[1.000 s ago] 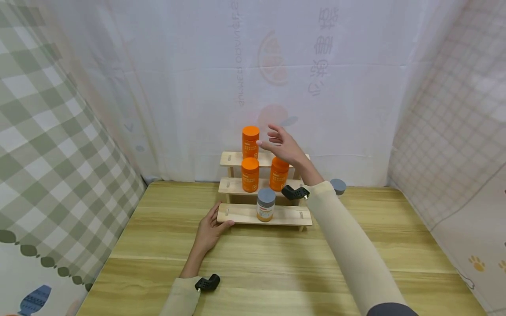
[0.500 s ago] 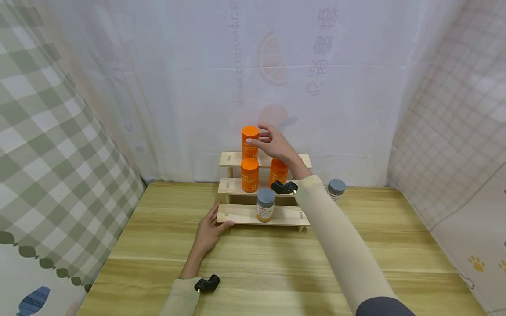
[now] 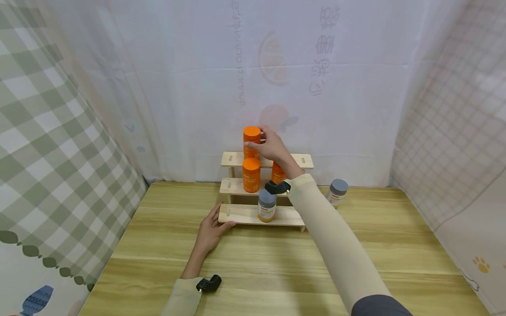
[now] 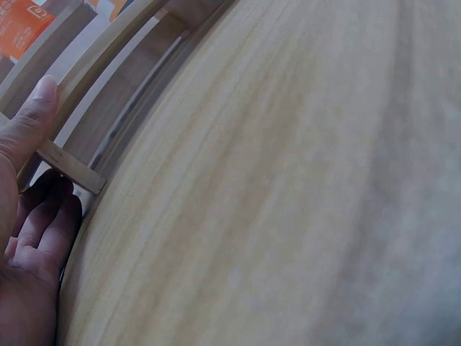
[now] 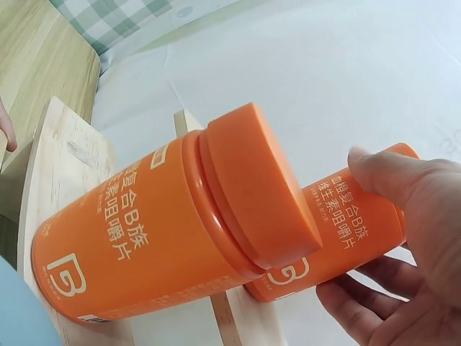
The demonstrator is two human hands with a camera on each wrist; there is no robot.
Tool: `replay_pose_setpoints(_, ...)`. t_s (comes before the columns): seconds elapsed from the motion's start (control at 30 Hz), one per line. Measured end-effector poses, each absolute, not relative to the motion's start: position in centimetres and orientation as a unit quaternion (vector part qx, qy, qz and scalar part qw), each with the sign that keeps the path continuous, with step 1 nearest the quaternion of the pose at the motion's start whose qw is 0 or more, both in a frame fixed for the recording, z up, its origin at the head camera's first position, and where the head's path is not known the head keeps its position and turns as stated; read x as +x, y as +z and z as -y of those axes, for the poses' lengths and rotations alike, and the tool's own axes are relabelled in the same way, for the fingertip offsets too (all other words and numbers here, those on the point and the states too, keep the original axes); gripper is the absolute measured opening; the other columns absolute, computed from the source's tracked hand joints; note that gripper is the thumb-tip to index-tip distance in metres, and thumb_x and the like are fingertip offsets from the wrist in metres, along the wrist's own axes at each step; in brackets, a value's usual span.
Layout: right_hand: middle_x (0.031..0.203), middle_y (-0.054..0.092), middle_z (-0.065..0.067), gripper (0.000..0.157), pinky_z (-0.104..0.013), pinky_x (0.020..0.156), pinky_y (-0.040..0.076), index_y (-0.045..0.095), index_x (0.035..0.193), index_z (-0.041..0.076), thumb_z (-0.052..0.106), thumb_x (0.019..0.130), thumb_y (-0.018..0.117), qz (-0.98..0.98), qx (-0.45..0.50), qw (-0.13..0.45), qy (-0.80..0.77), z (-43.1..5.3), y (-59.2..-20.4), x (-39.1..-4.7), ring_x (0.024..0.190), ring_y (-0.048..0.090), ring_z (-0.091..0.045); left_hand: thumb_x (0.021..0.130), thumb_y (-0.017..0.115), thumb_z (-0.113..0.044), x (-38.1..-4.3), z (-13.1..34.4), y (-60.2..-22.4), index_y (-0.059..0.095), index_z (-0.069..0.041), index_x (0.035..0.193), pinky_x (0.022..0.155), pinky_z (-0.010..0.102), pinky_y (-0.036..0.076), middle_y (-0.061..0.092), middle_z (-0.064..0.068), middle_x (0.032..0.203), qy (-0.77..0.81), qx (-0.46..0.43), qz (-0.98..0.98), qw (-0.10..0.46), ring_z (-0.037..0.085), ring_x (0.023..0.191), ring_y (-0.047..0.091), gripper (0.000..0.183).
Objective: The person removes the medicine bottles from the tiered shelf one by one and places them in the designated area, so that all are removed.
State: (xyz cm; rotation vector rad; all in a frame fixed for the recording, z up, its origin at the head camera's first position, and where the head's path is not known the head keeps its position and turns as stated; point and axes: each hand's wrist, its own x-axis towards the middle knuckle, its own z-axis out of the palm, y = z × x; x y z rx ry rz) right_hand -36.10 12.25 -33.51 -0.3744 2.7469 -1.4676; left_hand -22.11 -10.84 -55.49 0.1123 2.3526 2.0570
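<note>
My right hand (image 3: 272, 147) holds an orange pill bottle (image 3: 251, 135) standing on the top step of a three-step wooden display stand (image 3: 241, 213). In the right wrist view its thumb lies on the label side of that bottle (image 5: 335, 227), with fingers curled on the opposite side. My left hand (image 3: 209, 232) grips the left end of the bottom step; thumb at the front edge, fingers behind by the leg in the left wrist view. Two more orange bottles, one left (image 3: 251, 175) and one right (image 3: 278, 173), stand on the middle step, the right one partly behind my wrist.
A grey-capped jar (image 3: 267, 210) stands on the bottom step. Another grey-capped jar (image 3: 337, 191) is on the wooden table (image 3: 257, 272) to the stand's right, partly hidden by my sleeve. A white cloth (image 3: 189, 109) hangs behind.
My right hand has moved left to the top orange bottle and closed its thumb and fingers round it. The left hand stays on the stand.
</note>
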Motion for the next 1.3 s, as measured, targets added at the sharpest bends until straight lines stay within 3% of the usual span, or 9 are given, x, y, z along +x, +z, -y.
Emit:
replay_pose_setpoints(0.4,0.136,0.063,-0.011,0.057,-0.047,0.108,0.052,0.054,0.142,0.014,0.037,0.094,0.076,-0.875,-0.124,-0.011,-0.468,-12.2,-33.6,-36.1,0.123,0.060,-0.030,0.086,0.085,-0.026,-22.3,11.2,-56.0,0.036,-0.017,0.161,0.117,0.047,0.043,0.050,0.014,0.156,0.663,0.039,-0.748,0.006,0.029,0.146,0.047,0.090)
replay_pose_setpoints(1.3,0.132,0.067,-0.009,0.066,-0.046,0.107,0.054,0.055,0.144,0.020,0.045,0.089,0.080,-0.844,-0.116,-0.055,-0.521,-15.5,-31.7,-33.9,0.121,0.063,-0.028,0.086,0.084,-0.026,-22.2,11.2,-55.9,0.033,-0.017,0.162,0.119,0.044,0.041,0.050,0.013,0.156,0.668,0.043,-0.743,0.010,0.028,0.147,0.045,0.091)
